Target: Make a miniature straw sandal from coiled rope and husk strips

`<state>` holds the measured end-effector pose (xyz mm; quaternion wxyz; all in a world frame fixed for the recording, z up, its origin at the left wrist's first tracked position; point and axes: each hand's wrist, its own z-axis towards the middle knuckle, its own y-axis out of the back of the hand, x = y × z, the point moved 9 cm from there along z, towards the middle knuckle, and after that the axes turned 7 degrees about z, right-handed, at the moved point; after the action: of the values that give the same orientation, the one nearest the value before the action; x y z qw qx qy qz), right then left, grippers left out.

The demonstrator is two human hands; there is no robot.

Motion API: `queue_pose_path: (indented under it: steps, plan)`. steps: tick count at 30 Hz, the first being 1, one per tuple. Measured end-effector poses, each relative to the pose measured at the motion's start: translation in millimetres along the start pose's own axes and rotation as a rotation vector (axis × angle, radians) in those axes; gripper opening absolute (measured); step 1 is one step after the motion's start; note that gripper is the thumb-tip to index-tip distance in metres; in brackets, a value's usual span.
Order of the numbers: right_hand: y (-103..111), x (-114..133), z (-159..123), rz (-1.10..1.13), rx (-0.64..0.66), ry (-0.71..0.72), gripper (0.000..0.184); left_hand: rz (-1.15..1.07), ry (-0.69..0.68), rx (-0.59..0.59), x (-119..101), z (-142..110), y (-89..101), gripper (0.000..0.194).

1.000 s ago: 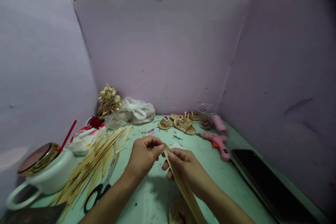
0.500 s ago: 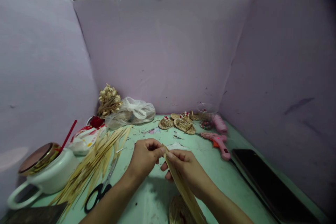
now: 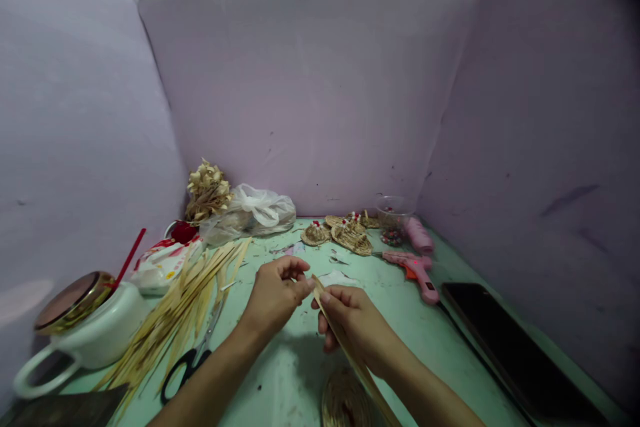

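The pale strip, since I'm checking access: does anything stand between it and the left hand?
Nothing visible does: the left hand is at the tip of the pale strip, which the right hand holds.

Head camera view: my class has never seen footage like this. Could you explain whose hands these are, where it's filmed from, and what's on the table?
There is no machine here: a person works bare-handed, and a camera worn on their head looks forward and down. The right hand holds a long tan strip; the left hand has its fingertips at or close to the strip's far end. On the green table, more pale strips and scissors lie to the left. Small woven pieces sit at the back, with a pink glue gun to the right.
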<state>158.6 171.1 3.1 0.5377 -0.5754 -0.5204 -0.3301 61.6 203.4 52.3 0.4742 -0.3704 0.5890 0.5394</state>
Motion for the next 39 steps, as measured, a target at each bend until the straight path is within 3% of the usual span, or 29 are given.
queue_pose_path:
  steps: [2, 5, 8, 14, 18, 20, 25, 28, 31, 33, 35, 39]
  plan:
    - [-1, -1, -1, 0.004, 0.004, -0.02, 0.036, 0.033, -0.017, 0.044, -2, 0, -1.7, 0.024]
    - [-5, -3, -2, -0.004, 0.031, -0.041, 0.037, 0.061, -0.017, 0.112, -2, -2, -8.4, 0.01]
    - [-4, -3, -2, -0.021, 0.033, -0.015, 0.036, 0.052, 0.003, 0.038, 0, -4, -5.9, 0.004]
    - [3, -3, 3, -0.069, -0.027, 0.003, 0.038, 0.095, 0.005, 0.139, 7, 1, -9.6, 0.018]
    - [13, 0, 0, -0.019, -0.089, -0.033, 0.035, 0.405, -0.014, 0.04, 10, 4, 5.3, 0.025]
    - [20, 4, -2, 0.006, -0.111, -0.04, 0.035, 0.611, -0.057, 0.041, 7, -4, -0.4, 0.025]
    - [52, 10, -4, 0.05, -0.256, -0.053, 0.045, 1.072, -0.205, 0.346, -2, -45, -52.0, 0.03]
    - [62, 22, -7, 0.054, -0.312, 0.003, 0.044, 1.226, -0.231, 0.436, -10, -57, -57.9, 0.03]
    - [59, 34, -13, 0.068, -0.313, 0.016, 0.041, 1.305, -0.121, 0.417, -11, -50, -28.1, 0.028]
    - [56, 43, -16, 0.081, -0.306, 0.046, 0.04, 1.402, 0.004, 0.332, -8, -41, 9.3, 0.028]
    - [53, 50, -17, 0.087, -0.286, 0.087, 0.038, 1.458, 0.152, 0.281, 4, -34, 46.9, 0.028]
    - [48, 51, -12, 0.068, -0.218, 0.136, 0.03, 1.457, 0.178, 0.294, 40, -35, 83.5, 0.028]
